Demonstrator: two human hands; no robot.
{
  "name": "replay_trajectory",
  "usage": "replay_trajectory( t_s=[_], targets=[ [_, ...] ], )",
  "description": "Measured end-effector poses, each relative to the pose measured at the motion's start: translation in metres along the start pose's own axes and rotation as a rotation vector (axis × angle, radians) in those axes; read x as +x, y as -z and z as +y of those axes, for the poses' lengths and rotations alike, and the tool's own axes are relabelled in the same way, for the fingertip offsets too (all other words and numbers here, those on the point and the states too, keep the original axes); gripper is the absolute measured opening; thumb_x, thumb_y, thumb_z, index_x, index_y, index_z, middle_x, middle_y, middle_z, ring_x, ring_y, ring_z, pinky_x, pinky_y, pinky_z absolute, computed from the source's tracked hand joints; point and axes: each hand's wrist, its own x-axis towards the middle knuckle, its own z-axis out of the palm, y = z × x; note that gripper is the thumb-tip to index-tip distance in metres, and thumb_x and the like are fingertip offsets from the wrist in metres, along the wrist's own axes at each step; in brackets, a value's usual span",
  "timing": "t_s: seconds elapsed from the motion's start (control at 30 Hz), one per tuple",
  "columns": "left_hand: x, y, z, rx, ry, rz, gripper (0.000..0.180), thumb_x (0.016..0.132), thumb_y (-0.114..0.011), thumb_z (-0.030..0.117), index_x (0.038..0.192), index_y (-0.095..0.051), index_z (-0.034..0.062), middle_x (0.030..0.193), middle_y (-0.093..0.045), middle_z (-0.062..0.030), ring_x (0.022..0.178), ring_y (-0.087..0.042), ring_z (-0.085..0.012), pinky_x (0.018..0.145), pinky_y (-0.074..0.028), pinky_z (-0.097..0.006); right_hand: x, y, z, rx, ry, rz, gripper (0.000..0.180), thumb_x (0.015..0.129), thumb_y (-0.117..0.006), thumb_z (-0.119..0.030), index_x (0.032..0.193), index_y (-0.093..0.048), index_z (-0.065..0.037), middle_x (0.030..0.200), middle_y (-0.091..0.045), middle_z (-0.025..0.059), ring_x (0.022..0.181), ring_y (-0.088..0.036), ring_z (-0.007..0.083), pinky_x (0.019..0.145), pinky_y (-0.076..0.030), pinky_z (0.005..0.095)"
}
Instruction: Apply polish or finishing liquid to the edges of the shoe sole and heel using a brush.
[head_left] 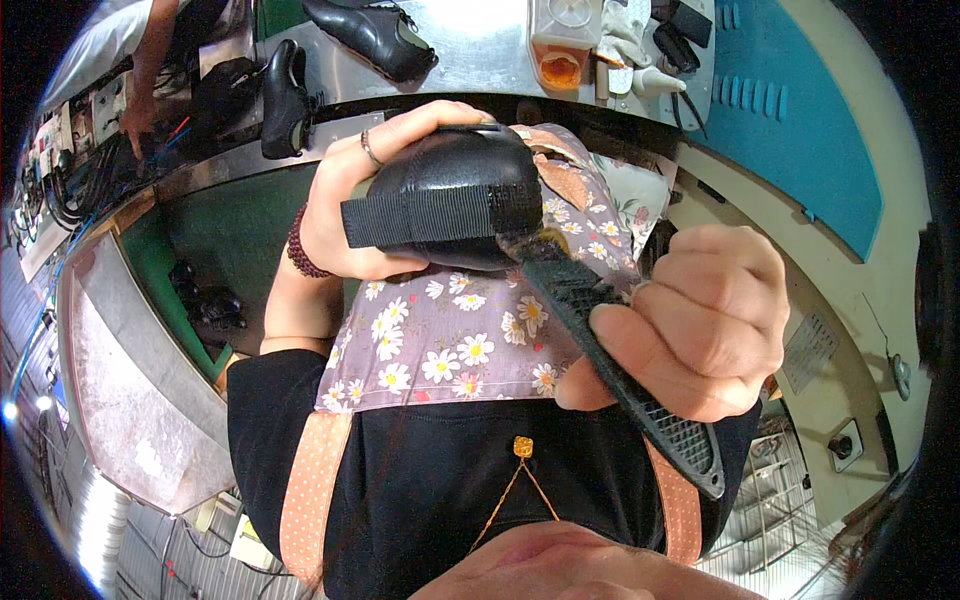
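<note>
My left hand (340, 190) is wrapped round a black shoe (455, 165) and holds it in front of the daisy-patterned apron (460, 340). A ribbed black strip (425, 218) runs across the shoe's side. In my right hand (700, 320), closed in a fist, is a brush (575, 300) with a long black textured handle. It slants up to the left, and its stained tip meets the shoe's lower right edge. The sole side of the shoe is hidden.
Two more black shoes, one lying on its side (380, 38) and one nearer the left (287, 100), rest at the metal bench (470, 60). A tub with orange-brown stuff (558, 68) and a white nozzle bottle (658, 82) stand right of them. Another person's arm (140, 90) reaches in upper left.
</note>
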Motion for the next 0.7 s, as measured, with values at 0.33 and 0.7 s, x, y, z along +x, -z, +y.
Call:
replay_trajectory(
  t_s=[0.33, 0.7],
  targets=[
    [0.001, -0.004, 0.003, 0.05, 0.003, -0.002, 0.082, 0.06, -0.08, 0.03, 0.124, -0.048, -0.0104, 0.12, -0.057, -0.02, 0.113, -0.056, -0.0265, 0.099, -0.041, -0.037, 0.002, 0.003, -0.006, -0.024, -0.1, 0.017, 0.04, 0.068, -0.079, -0.039, 0.081, -0.063, -0.006, 0.067, -0.053, 0.0011, 0.055, -0.05, 0.0153, 0.049, -0.043, 0.0299],
    [-0.001, -0.003, -0.005, 0.066, -0.082, 0.01, 0.082, 0.063, -0.077, 0.036, 0.124, -0.048, -0.0098, 0.118, -0.06, -0.0192, 0.111, -0.058, -0.0254, 0.096, -0.043, -0.034, -0.004, 0.007, 0.01, 0.137, -0.072, 0.111, 0.048, 0.073, -0.074, -0.049, 0.079, -0.059, -0.004, 0.063, -0.052, 0.0021, 0.052, -0.048, 0.0164, 0.044, -0.038, 0.03]
  ],
)
